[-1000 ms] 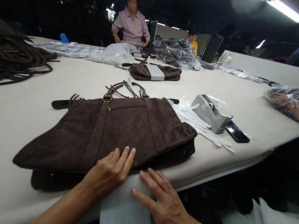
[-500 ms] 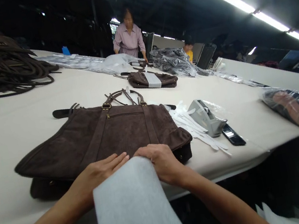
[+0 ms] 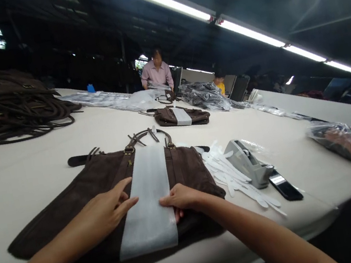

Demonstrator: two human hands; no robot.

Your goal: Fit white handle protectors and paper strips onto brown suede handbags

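A dark brown suede tote bag (image 3: pixel 190 174) lies flat on the cream table (image 3: pixel 17 177), its handles (image 3: pixel 149 137) folded back toward the far side. A white foam sheet (image 3: pixel 147 200) runs as a band across the bag's middle, hiding its front straps. My left hand (image 3: pixel 107 209) rests on the suede, fingers apart, with the fingertips by the band's left edge. My right hand (image 3: pixel 182 198) presses at the band's right edge, its thumb low against the bag.
To the right are a grey tape dispenser (image 3: pixel 247 164), a black phone (image 3: pixel 284 189) and white paper strips (image 3: pixel 231 176). A banded brown bag (image 3: pixel 181 117) lies farther off. Brown straps (image 3: pixel 5 111) are heaped at left. A co-worker's hand (image 3: pixel 343 142) handles plastic at right.
The foam sheet has gone from hanging off the table's front edge to lying across the bag. Both my hands have moved forward onto it, and the view has tilted upward.
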